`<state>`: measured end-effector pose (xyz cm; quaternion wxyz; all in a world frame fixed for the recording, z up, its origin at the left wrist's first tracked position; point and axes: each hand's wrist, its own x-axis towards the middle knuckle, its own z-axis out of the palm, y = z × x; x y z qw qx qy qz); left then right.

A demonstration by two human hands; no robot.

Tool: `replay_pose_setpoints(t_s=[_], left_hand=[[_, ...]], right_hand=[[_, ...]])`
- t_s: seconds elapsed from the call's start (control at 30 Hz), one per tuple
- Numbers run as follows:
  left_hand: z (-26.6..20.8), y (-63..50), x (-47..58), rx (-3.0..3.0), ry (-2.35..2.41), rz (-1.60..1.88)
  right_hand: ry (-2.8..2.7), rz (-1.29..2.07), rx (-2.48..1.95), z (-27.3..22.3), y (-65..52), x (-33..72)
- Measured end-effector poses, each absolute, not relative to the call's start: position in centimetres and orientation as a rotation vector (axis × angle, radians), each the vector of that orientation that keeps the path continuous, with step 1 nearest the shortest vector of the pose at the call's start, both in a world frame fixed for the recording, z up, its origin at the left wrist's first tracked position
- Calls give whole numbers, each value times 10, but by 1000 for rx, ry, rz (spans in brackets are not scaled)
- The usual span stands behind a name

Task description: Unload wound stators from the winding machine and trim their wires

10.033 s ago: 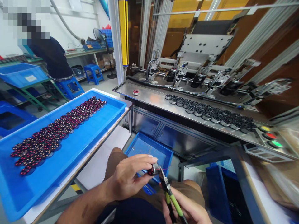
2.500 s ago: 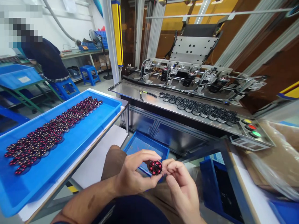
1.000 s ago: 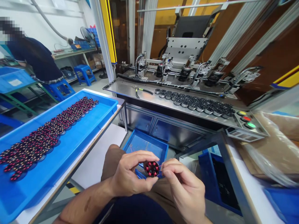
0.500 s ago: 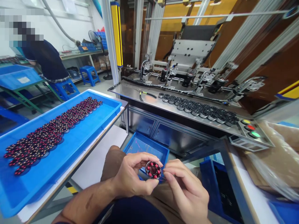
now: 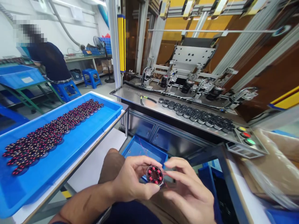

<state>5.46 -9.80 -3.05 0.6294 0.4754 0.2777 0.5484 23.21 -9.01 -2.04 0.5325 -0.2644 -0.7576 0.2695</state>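
Note:
My left hand is closed around a round motor stator, its thumb below and its fingers above. The stator has a dark ring and red copper windings facing up at me. Thin reddish wires stick out from its right side. My right hand is just right of the stator, thumb and fingers apart. Its fingertips are close to the wires; whether they touch one is too fine to tell. To the left, a long blue tray bears rows of similar wound stators.
Ahead is a winding machine with a metal ledge bearing black stator cores and pliers. Buttons sit at its right end, beside a carton. A blue bin lies below. A co-worker sits at the back left.
My right hand has opened, its thumb and fingers spreading apart from a pinch beside the stator. My left hand keeps hold of the stator. The view has tilted slightly upward.

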Motion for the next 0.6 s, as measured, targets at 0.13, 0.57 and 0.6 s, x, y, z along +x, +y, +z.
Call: replay_pose_setpoints(t_s=[0.13, 0.57, 0.6], left_hand=[[-27, -100, 56, 884, 583, 1096], [-27, -93, 59, 771, 460, 1022], [-27, -94, 59, 797, 451, 1060]], right_hand=[[-1933, 805, -463, -3, -75, 233], [-1902, 208, -585, -12, -94, 233], [-1890, 149, -631, -13, -98, 234]])
